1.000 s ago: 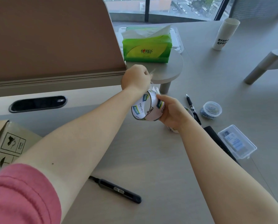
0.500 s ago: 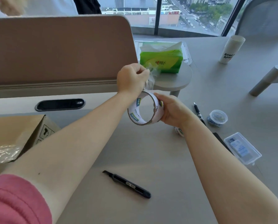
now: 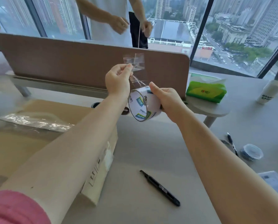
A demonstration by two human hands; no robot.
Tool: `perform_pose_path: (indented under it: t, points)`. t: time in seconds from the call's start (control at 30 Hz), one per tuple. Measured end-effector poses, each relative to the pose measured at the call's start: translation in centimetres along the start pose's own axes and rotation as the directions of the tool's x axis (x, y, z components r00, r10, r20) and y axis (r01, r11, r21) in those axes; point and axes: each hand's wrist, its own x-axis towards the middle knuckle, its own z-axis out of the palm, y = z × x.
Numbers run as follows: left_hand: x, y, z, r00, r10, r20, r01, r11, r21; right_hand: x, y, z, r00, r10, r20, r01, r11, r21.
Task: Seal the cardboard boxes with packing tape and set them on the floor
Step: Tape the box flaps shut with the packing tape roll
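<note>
Nearest, below and between both forearms: black utility knife [image 3: 160,188] flat on grey desk [image 3: 135,151]. Under left forearm: cardboard box [image 3: 22,143] on desk, clear tape strip [image 3: 36,122] across its top seam. Right of right forearm: pen [image 3: 231,143], small round lidded container [image 3: 251,153]. Right hand [image 3: 167,101]: fingers curled round tape roll [image 3: 143,105], held above desk. Left hand [image 3: 118,80], just above and left of roll: thumb and fingers pinching pulled-out, crumpled tape end [image 3: 135,62]. Beyond right hand: green tissue pack [image 3: 206,92], paper cup [image 3: 268,92]. Behind both hands: brown divider panel [image 3: 70,65], second person [image 3: 115,21] at window.
</note>
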Motion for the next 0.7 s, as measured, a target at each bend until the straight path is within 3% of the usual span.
perform_pose_path:
  t: [0.23, 0.4, 0.7]
  points:
    - [2.7, 1.4, -10.3, 0.972, -0.147, -0.182, 0.131, 0.987, -0.096, -0.5, -2.9, 8.9, 0.984, -0.065, 0.167, 0.074, 0.996, -0.049]
    - [4.7, 1.7, -17.8, 0.932, -0.349, -0.092, 0.302, 0.893, -0.335, -0.7, -4.8, 15.5, 0.973, -0.088, 0.212, 0.120, 0.982, -0.143]
    - [8.9, 1.9, -29.1, 0.875, -0.481, 0.057, 0.461, 0.790, -0.403, -0.2, -6.9, 26.4, 0.978, -0.162, 0.130, 0.188, 0.957, -0.221]
